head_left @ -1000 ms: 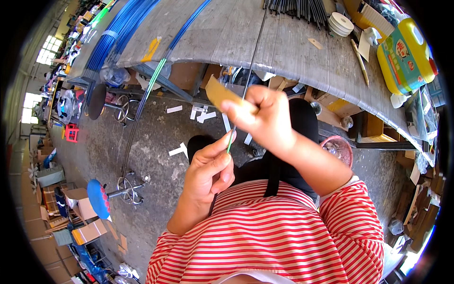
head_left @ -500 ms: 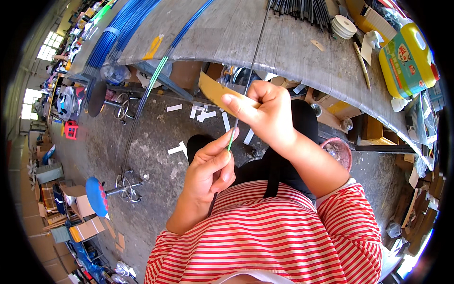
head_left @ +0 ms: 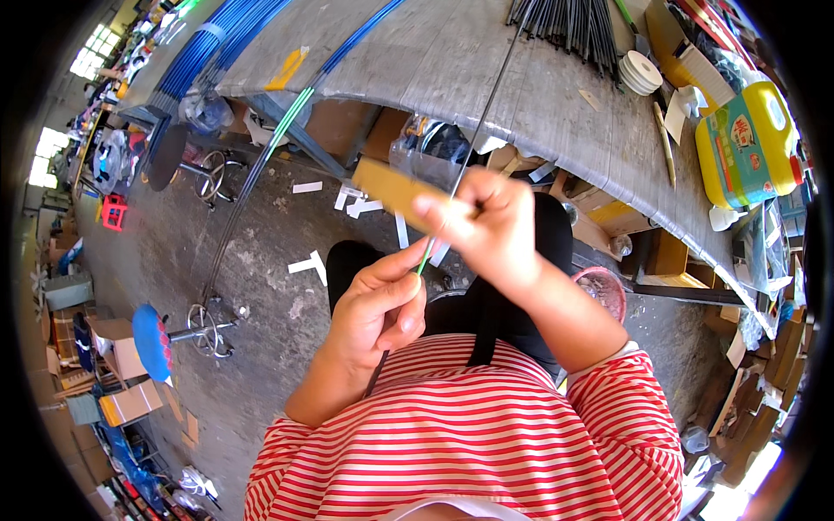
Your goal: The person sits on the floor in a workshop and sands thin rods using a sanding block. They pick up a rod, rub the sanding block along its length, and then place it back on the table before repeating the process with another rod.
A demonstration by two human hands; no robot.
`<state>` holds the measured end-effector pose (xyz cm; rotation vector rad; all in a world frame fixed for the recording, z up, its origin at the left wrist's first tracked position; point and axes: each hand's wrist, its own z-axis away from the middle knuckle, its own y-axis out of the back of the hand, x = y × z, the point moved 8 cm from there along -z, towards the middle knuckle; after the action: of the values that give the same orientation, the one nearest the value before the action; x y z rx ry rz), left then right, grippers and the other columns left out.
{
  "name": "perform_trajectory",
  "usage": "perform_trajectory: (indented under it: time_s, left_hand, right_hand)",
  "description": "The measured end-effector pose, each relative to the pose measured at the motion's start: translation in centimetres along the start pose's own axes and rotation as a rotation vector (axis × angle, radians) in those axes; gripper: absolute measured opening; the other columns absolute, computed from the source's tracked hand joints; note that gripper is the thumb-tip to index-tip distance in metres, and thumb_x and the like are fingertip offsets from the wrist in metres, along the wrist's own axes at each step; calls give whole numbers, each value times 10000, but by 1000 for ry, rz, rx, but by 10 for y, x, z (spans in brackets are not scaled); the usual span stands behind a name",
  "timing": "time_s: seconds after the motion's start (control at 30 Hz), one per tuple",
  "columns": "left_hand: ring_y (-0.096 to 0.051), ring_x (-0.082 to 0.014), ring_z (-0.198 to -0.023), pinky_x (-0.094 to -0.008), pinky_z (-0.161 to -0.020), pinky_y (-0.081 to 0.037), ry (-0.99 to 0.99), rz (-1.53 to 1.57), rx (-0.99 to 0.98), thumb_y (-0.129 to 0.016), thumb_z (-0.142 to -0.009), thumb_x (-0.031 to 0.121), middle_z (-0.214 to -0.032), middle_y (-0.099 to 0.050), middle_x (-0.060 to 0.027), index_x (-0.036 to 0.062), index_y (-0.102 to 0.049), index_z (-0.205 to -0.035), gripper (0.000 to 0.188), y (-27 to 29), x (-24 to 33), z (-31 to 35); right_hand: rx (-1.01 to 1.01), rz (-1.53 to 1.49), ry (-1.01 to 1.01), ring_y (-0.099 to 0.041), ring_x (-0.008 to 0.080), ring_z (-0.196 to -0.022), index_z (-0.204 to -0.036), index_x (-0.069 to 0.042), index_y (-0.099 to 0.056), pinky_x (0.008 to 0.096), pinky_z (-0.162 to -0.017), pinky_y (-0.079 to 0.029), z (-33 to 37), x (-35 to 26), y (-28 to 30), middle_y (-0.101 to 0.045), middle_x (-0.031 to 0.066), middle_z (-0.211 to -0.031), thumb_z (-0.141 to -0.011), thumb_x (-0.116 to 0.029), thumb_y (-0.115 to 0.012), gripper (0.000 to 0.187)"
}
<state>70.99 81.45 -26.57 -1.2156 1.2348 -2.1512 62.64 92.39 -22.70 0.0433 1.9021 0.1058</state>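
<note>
A long thin dark rod [head_left: 492, 97] slants from the bench down between my hands and carries a short green section [head_left: 424, 259]. My left hand [head_left: 372, 306] is closed around it by the green part, thumb and fingers pinching. Just above, my right hand [head_left: 493, 233] presses a flat yellow-tan strip [head_left: 391, 191] against the rod with thumb and curled fingers. That strip sticks out to the left and is blurred by motion; what it is made of I cannot make out. Little space separates the two hands.
A grey workbench [head_left: 408, 74] bears blue rods [head_left: 204, 65], dark rods [head_left: 578, 35], white rolls [head_left: 640, 73] and a yellow jug [head_left: 749, 143]. Green-banded rods [head_left: 291, 117] hang over its edge. A pink bucket [head_left: 601, 293] and a blue-topped stool [head_left: 152, 341] stand on the floor.
My right hand has slid down the rod with the strip, closer to my left hand. The left hand keeps its pinch. The whole view has shifted slightly.
</note>
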Motion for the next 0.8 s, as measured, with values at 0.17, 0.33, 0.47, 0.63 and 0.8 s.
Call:
perform_trajectory:
  time_s: [0.17, 0.33, 0.47, 0.63, 0.8]
  left_hand:
    - [-281, -54, -334, -186, -316, -224, 3, -36, 23, -462, -875, 77, -526, -464, -40, 111, -452, -1246, 373, 2, 0, 2]
    - [-278, -48, -338, -182, -319, -223, 5, -52, 54, -482, -865, 69, -526, -465, -35, 118, -476, -1228, 367, 1, 0, 1]
    - [-289, -49, -337, -181, -320, -230, -2, -55, 87, -492, -860, 70, -520, -460, -30, 112, -484, -1220, 362, 7, -1, 4]
    - [-315, -56, -341, -184, -319, -240, 12, -52, 83, -511, -851, 76, -518, -465, -25, 111, -503, -1201, 352, 4, -1, 2]
    - [-328, -59, -346, -184, -321, -245, 1, -100, 121, -518, -848, 82, -521, -467, -21, 112, -500, -1203, 358, 11, 0, 4]
  right_hand:
    - [-23, -5, 59, -324, 26, -440, -475, -52, -375, 225, -360, -281, 7, -7, -7, -400, 4, -432, -680, -228, -753, 464]
    - [33, -9, 15, -318, 16, -450, -478, -58, -369, 211, -358, -278, -8, -4, 9, -397, -24, -440, -688, -203, -750, 458]
    - [-62, 131, 109, -320, 47, -426, -487, -55, -390, 223, -360, -293, 10, -9, -6, -394, -11, -431, -645, -225, -772, 447]
    - [53, -8, 6, -345, 31, -430, -482, -51, -384, 215, -356, -279, -9, -4, 12, -413, -14, -443, -665, -206, -762, 447]
    - [-62, 132, 77, -326, 33, -441, -484, -51, -402, 212, -369, -289, 6, -12, -4, -396, -7, -443, -665, -201, -758, 427]
